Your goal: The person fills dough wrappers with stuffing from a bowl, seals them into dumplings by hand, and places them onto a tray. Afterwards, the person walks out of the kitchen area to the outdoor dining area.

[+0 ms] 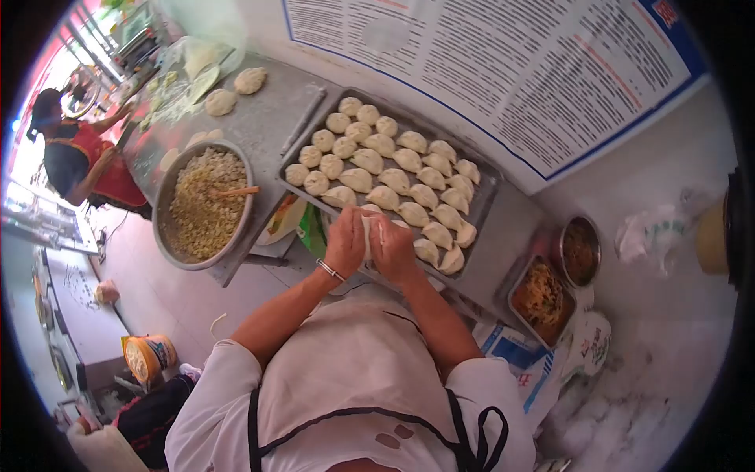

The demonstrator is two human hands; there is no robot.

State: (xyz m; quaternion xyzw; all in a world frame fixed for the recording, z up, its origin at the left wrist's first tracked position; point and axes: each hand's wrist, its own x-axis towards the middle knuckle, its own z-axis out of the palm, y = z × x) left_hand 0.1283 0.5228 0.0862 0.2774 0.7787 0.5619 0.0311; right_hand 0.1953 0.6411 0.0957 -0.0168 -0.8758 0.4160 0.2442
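Observation:
My left hand point(344, 242) and my right hand point(393, 250) meet in front of my apron, fingers closed on a pale dumpling point(366, 236) between them. Most of this dumpling is hidden by my fingers. Just beyond my hands lies a metal tray point(489, 189) with rows of filled dumplings: round, pleated ones point(331, 165) at the left and half-moon ones point(407, 160) across the middle and right. Left of my hands stands a large metal bowl point(160, 206) of chopped filling point(206, 212), with a wooden-handled utensil point(236, 191) stuck in it.
Dough pieces point(221, 102) lie on the floured metal table point(275, 86) at the back left. A person in a red apron point(98, 153) works there. To the right are a tray of orange-brown food point(543, 299) and a round bowl point(580, 252). Another person is partly visible at lower left.

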